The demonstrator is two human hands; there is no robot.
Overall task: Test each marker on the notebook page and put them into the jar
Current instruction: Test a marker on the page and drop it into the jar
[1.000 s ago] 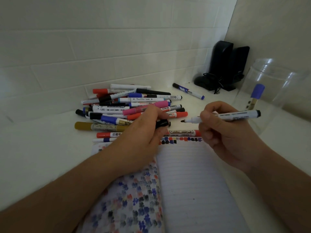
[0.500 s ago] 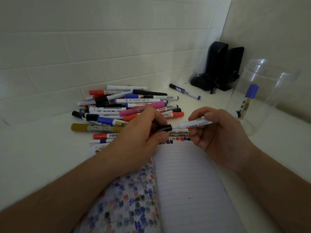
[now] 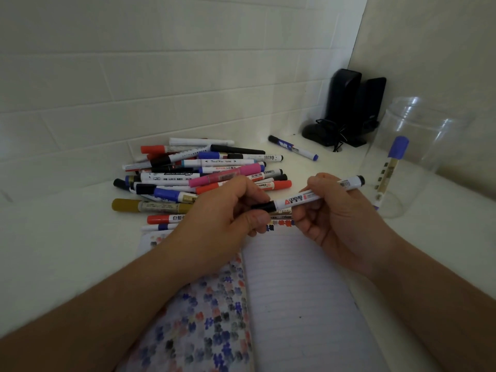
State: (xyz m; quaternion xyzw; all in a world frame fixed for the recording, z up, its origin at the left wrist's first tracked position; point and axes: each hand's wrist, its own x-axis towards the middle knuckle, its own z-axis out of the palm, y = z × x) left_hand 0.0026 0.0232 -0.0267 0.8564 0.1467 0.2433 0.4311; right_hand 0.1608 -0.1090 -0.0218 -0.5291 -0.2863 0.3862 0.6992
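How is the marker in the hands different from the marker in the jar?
The held marker has a black cap; the jar marker has a blue one. The held marker lies nearly level, gripped by the left hand and right hand; the jar marker stands leaning, cap up, in the clear jar, untouched. Both are capped.

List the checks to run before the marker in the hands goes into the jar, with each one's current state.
1. Cap on the white marker: ok, black cap sits on its tip end; fully clicked home, cannot tell.
2. Right hand holds the barrel: ok.
3. Left hand off the cap: not ok, its fingers pinch it.
4. Jar upright, mouth open: ok; one blue-capped marker stands inside.
5. Path to the jar: ok, nothing between hand and jar.
6. This marker's test mark on the notebook: cannot tell; marks at the top edge are partly hidden.
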